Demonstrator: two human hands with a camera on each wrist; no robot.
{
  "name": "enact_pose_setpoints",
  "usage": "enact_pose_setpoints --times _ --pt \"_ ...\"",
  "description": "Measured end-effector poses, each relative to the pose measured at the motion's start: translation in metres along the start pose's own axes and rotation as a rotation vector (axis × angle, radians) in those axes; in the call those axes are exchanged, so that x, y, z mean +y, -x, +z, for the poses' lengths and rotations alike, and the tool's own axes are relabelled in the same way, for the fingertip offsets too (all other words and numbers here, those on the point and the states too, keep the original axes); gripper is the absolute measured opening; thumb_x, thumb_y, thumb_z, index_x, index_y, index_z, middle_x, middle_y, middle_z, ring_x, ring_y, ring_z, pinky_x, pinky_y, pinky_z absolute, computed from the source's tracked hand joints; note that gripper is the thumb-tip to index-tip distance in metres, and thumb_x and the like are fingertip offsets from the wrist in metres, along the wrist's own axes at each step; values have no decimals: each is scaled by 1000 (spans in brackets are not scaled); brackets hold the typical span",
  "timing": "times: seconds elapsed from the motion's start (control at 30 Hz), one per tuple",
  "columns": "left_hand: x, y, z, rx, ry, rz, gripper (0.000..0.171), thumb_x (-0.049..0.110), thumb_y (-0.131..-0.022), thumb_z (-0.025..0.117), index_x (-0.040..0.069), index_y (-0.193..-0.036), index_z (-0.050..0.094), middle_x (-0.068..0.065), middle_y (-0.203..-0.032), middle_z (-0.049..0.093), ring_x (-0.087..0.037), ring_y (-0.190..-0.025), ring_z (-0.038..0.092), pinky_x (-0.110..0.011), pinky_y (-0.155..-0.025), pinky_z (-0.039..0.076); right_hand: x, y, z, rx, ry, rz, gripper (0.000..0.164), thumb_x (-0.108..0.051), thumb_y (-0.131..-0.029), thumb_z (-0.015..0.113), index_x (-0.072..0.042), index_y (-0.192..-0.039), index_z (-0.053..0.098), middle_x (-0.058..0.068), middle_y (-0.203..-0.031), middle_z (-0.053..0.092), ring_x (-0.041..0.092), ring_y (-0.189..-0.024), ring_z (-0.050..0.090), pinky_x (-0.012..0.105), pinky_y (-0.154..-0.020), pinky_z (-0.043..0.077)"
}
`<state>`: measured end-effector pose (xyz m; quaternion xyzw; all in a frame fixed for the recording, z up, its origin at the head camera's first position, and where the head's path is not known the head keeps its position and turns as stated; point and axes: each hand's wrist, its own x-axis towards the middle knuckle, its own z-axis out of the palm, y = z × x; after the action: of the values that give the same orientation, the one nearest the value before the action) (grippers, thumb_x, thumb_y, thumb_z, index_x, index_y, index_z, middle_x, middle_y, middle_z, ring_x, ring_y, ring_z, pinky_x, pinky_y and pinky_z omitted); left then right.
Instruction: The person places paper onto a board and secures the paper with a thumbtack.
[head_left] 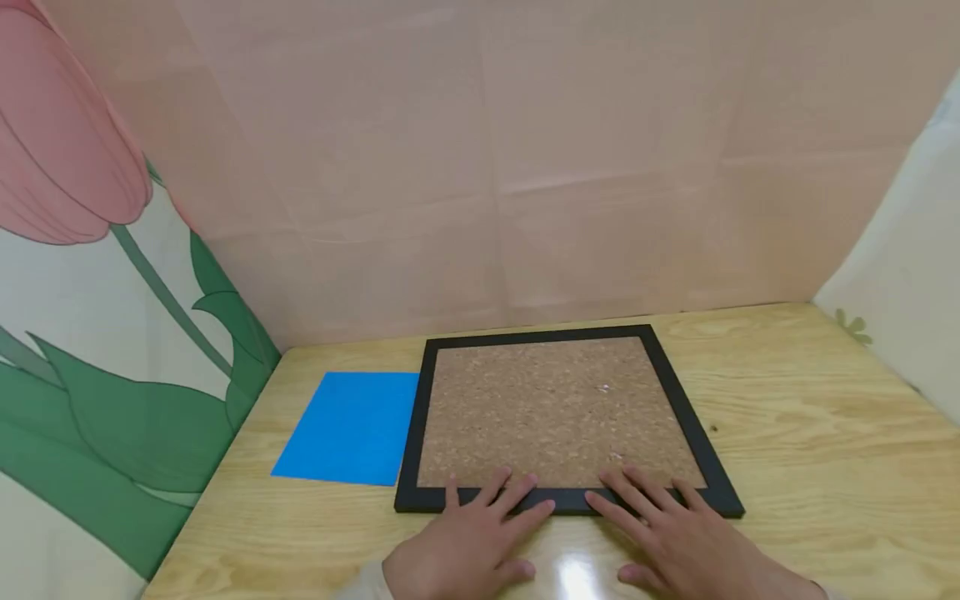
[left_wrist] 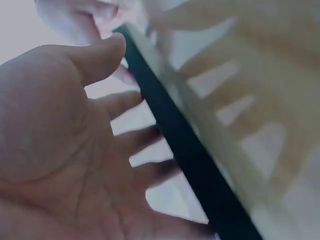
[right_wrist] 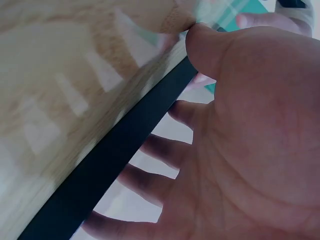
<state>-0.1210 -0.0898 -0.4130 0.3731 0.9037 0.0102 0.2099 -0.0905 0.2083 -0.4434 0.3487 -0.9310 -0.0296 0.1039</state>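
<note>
A cork board [head_left: 540, 417] in a black frame [head_left: 420, 499] lies flat on the table. On the near side of that frame rests my left hand [head_left: 472, 537], its fingers spread and the tips reaching to the cork. My right hand [head_left: 675, 529] lies the same way on the frame's near right part, fingers spread. Both wrist views show the frame's dark edge under the fingers, with each thumb beside it: the left thumb [left_wrist: 100, 57] and the right thumb [right_wrist: 207, 50]. Two small shiny pieces, too small to identify, sit on the cork's right half.
A blue square sheet [head_left: 352, 427] lies on the wooden table [head_left: 825, 417], touching or just beside the frame's left side. A tiny dark speck [head_left: 713, 428] is right of the board. Pinkish sheeting [head_left: 487, 167] stands behind, and a tulip-printed sheet [head_left: 150, 392] hangs at left.
</note>
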Motion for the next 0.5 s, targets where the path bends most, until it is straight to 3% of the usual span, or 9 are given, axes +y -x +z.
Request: enact_pose_setpoints --times 0.17,0.3,0.4,0.5 --pt "-16 13 -14 11 88 24 61 60 -99 43 54 -153 16 20 -166 12 -25 -157 13 -77 -103 33 1 -1 1 -29 -22 11 69 -71 -92 44 -34 -150 43 3 -154 47 31 -134 51 58 -85 53" --pt "-39 31 -33 53 259 -31 60 54 -101 47 50 -154 20 14 -166 20 -29 -157 11 -74 -113 22 1 -3 0 -45 -41 5 69 -71 -93 44 -33 -150 43 4 -154 47 32 -134 52 57 -83 53" --pt "-64 43 -44 139 415 -52 59 50 -102 47 40 -156 25 2 -167 22 -33 -157 9 -70 -118 15 1 -4 -2 -109 -75 23 70 -72 -93 41 -34 -151 42 3 -155 45 33 -136 50 60 -85 52" --pt "-93 53 -51 264 517 -98 63 49 -103 47 29 -158 25 -7 -166 23 -36 -155 13 -66 -119 18 1 -4 -3 -171 -110 52 71 -74 -92 37 -36 -152 40 2 -157 42 34 -138 47 63 -89 50"
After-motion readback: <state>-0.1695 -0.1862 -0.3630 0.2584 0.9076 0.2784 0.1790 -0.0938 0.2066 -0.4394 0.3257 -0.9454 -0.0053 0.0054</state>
